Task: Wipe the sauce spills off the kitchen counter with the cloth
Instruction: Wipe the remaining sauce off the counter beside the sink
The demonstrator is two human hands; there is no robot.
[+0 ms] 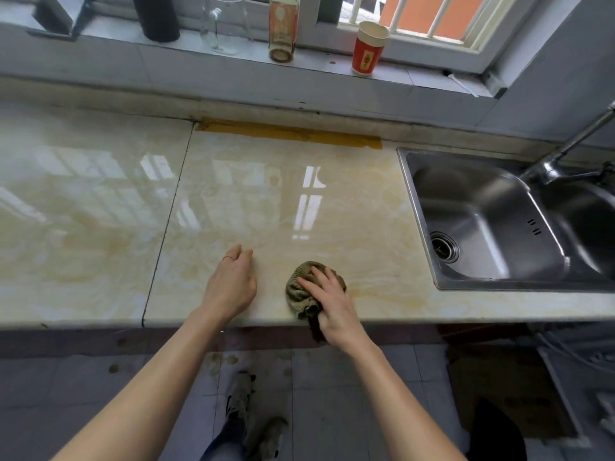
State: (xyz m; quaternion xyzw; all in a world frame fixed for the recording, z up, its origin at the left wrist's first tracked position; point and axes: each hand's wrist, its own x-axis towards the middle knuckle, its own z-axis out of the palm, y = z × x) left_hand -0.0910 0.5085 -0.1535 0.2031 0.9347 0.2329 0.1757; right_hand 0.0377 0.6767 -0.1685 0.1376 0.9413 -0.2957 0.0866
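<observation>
A crumpled olive-brown cloth (301,287) lies on the glossy beige marble counter (266,201) near its front edge. My right hand (329,304) presses down on the cloth with fingers spread over its top, and part of the cloth hangs over the edge under my palm. My left hand (233,281) rests flat on the counter just left of the cloth, holding nothing. No distinct sauce spot shows on the counter; only faint yellowish veining to the right of the cloth.
A steel sink (482,217) with a tap (565,151) sits to the right. On the window ledge behind stand a red paper cup (367,49), a bottle (283,28), a glass jar (224,24) and a dark cylinder (159,16). A brown tape strip (289,133) runs along the counter's back edge.
</observation>
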